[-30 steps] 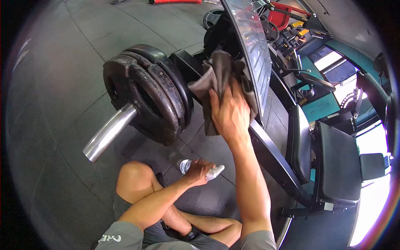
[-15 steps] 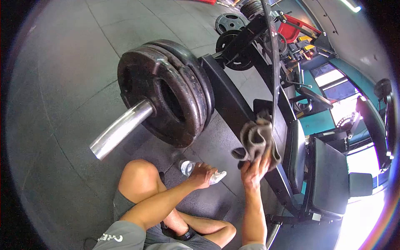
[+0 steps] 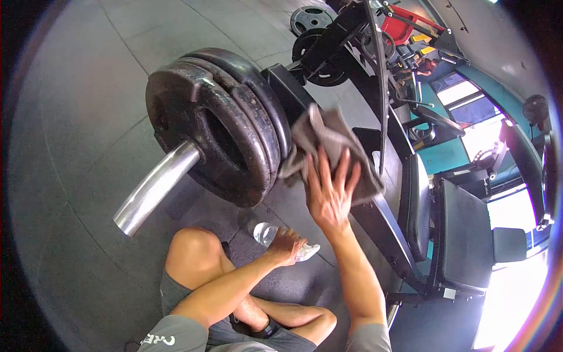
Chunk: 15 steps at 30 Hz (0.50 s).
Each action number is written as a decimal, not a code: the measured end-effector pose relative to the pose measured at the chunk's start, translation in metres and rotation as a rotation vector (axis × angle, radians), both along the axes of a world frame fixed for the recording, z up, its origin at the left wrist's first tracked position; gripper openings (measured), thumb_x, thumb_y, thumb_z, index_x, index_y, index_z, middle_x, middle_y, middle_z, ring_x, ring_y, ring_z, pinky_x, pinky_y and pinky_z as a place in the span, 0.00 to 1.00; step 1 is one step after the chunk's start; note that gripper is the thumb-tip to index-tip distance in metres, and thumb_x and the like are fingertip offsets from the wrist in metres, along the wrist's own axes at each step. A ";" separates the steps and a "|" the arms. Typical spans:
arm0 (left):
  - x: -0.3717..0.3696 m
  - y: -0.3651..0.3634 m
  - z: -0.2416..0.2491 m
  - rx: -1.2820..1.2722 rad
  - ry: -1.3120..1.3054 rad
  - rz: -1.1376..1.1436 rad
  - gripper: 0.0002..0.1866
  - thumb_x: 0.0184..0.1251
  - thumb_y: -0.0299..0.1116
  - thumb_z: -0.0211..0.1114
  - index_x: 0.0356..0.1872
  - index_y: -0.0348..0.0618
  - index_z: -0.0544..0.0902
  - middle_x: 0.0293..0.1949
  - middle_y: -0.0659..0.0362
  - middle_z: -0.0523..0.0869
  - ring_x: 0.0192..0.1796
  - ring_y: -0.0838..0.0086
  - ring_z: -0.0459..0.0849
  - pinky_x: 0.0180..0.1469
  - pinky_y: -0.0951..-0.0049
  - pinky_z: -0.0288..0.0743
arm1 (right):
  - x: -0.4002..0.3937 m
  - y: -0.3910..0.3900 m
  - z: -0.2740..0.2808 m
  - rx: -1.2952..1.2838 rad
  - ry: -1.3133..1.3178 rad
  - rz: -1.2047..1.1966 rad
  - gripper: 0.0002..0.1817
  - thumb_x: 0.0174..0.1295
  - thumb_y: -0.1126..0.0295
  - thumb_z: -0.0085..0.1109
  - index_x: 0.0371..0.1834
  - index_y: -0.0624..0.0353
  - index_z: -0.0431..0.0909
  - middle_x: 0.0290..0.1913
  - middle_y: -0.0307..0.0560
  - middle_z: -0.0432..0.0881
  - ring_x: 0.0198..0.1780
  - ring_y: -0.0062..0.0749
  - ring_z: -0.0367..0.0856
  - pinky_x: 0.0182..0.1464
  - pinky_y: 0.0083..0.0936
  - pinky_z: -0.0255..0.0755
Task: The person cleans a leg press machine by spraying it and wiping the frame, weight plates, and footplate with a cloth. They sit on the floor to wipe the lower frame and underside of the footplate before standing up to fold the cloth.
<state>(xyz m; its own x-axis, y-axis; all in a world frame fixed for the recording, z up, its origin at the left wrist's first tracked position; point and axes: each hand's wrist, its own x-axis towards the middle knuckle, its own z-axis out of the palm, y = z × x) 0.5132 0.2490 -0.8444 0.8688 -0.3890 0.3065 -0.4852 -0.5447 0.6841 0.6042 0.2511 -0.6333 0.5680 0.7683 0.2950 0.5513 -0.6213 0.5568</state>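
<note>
My left hand [image 3: 286, 246] is closed round the neck of a clear spray bottle [image 3: 265, 233] with a white top, low in front of my crossed legs. To the right, my right hand [image 3: 333, 193] lies with its fingers spread on a grey-brown cloth [image 3: 331, 141]. The cloth is spread over part of a black metal beam [image 3: 285, 88], beside the weight plates. Thick black weight plates [image 3: 205, 123] sit on a shiny metal sleeve [image 3: 158, 185] left of the cloth. The fingertips rest on the cloth's near face; what lies behind it is hidden.
Dark floor tiles [image 3: 88, 146] extend at the left. More weight plates [image 3: 311, 20] are on the equipment at the top. A padded bench [image 3: 466, 234] stands at the right. A red machine part [image 3: 402, 24] and windows are farther back.
My right hand has moved left and up with the cloth, which is now spread wider and nearer the plates. Its fingers are more spread. My left hand still holds the bottle. The view has shifted slightly.
</note>
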 end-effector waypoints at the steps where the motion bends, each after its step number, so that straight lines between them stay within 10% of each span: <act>1: 0.000 0.001 -0.002 -0.023 -0.026 -0.001 0.22 0.48 0.32 0.71 0.49 0.49 0.81 0.44 0.55 0.85 0.52 0.59 0.81 0.56 0.56 0.66 | 0.006 0.026 0.017 0.007 -0.059 0.034 0.29 0.65 0.63 0.48 0.71 0.49 0.68 0.77 0.44 0.57 0.75 0.64 0.54 0.69 0.65 0.51; 4: 0.004 0.010 0.006 -0.024 0.068 0.006 0.23 0.48 0.31 0.71 0.50 0.49 0.81 0.44 0.54 0.85 0.51 0.58 0.81 0.55 0.56 0.66 | 0.021 0.062 0.037 0.110 -0.019 0.105 0.28 0.61 0.65 0.52 0.67 0.54 0.72 0.79 0.46 0.53 0.72 0.60 0.60 0.70 0.52 0.57; 15: 0.006 0.017 0.005 -0.063 0.017 -0.018 0.22 0.51 0.33 0.69 0.51 0.51 0.80 0.42 0.54 0.85 0.51 0.57 0.81 0.54 0.53 0.69 | -0.050 -0.086 0.028 0.169 0.008 -0.048 0.32 0.54 0.72 0.57 0.67 0.54 0.72 0.74 0.48 0.64 0.75 0.59 0.57 0.71 0.54 0.56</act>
